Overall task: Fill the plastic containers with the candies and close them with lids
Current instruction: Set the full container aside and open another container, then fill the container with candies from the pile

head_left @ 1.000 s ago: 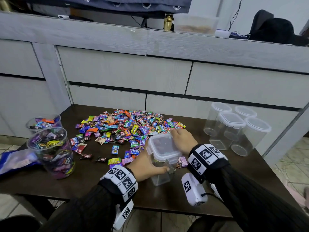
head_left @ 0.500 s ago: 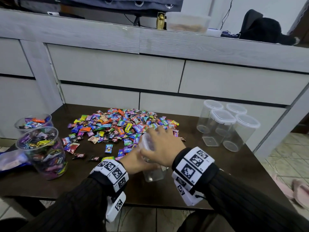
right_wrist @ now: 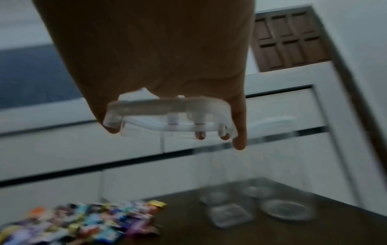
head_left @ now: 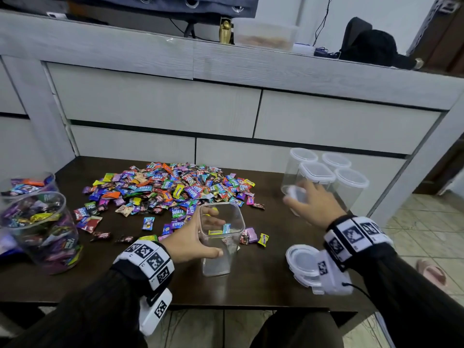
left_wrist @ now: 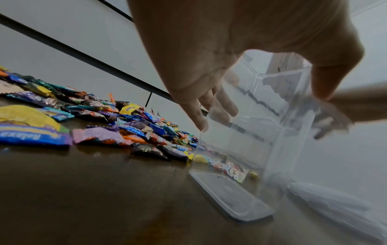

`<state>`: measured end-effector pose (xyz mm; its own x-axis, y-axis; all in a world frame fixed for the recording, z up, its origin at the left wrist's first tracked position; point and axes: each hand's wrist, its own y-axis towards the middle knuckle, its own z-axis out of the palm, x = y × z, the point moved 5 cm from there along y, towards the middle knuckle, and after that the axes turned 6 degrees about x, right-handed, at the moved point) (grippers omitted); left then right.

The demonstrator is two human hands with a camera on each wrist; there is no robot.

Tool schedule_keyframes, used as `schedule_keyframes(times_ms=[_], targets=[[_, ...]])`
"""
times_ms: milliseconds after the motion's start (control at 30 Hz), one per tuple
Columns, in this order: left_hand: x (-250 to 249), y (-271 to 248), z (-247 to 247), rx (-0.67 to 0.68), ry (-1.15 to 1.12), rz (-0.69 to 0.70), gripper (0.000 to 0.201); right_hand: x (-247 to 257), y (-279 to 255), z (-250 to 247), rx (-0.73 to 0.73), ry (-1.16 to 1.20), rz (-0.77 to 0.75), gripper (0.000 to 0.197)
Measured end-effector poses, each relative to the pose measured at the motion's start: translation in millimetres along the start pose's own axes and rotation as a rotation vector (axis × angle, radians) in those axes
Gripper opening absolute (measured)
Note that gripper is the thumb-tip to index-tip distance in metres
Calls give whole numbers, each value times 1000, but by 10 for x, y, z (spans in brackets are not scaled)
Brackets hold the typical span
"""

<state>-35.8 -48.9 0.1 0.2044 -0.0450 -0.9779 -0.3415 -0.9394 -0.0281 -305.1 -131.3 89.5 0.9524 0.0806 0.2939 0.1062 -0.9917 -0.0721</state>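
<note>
A clear square container (head_left: 221, 257) stands open-topped and empty near the table's front edge. My left hand (head_left: 211, 237) grips it round the upper wall, thumb in front and fingers (left_wrist: 209, 107) behind the container (left_wrist: 251, 140). My right hand (head_left: 308, 202) hovers to the right, above the table, and holds the container's square lid (head_left: 296, 194) from above. In the right wrist view its fingertips curl round the edges of the lid (right_wrist: 167, 114). A wide pile of wrapped candies (head_left: 170, 192) lies behind the open container.
Several empty lidded containers (head_left: 326, 177) stand at the back right, just beyond my right hand. Loose lids (head_left: 301, 264) are stacked at the front right. Two candy-filled containers (head_left: 42, 229) stand at the left edge. A grey drawer unit (head_left: 226, 109) backs the table.
My right hand has lifted the lid off the square container and carried it to the right. My left hand keeps its grip on the container, which now stands open.
</note>
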Motion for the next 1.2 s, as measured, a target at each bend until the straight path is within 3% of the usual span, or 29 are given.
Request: schedule_keyframes(times_ms=[167, 367, 533, 667, 767, 867, 967, 1067, 1200], targets=[[11, 12, -4, -14, 19, -2, 74, -1002, -41, 319, 66, -55, 312, 71], [18, 13, -16, -10, 27, 13, 76, -1595, -113, 665, 63, -74, 542, 67], [42, 17, -19, 23, 21, 0, 81, -1716, -141, 908, 93, -73, 533, 69], [24, -81, -106, 78, 59, 7, 124, -1657, -126, 848, 48, -70, 474, 71], [37, -190, -297, 5, 97, 2, 124, -1392, -52, 624, 5, -79, 315, 66], [204, -279, -617, -174, 393, -174, 119, -804, 32, 626, 68, -113, -7, 67], [492, -370, -890, -259, 884, -583, 111, -165, 19, 920, 222, -134, -214, 72], [729, -443, -1023, -334, 960, -853, 114, 231, 67, 1275, 356, -171, -229, 80], [823, -483, -1238, -499, 1028, -982, 130, 387, 203, 1603, 421, -272, -192, 93]])
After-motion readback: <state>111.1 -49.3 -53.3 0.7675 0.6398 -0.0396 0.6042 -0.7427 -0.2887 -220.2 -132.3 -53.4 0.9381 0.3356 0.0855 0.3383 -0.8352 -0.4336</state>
